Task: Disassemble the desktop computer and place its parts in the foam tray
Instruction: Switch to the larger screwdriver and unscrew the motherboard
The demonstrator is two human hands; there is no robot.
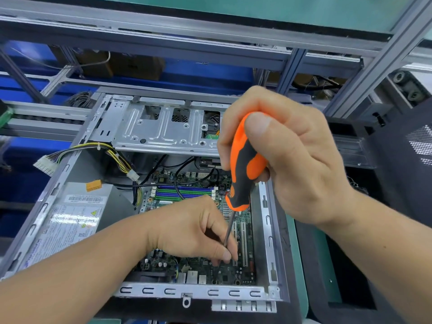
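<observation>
Motherboard (198,265) lies beneath both hands: right (280,155) grips screwdriver (243,169), left (201,232) pinches its shaft

My right hand (287,160) grips orange-black screwdriver (244,164) upright over open computer case (266,230). My left hand (198,232) pinches shaft low, tip near motherboard (198,265). Power supply (70,220) at left.

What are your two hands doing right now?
Left hand: fingers pinch the screwdriver's shaft.
Right hand: grips the screwdriver's orange handle.
</observation>
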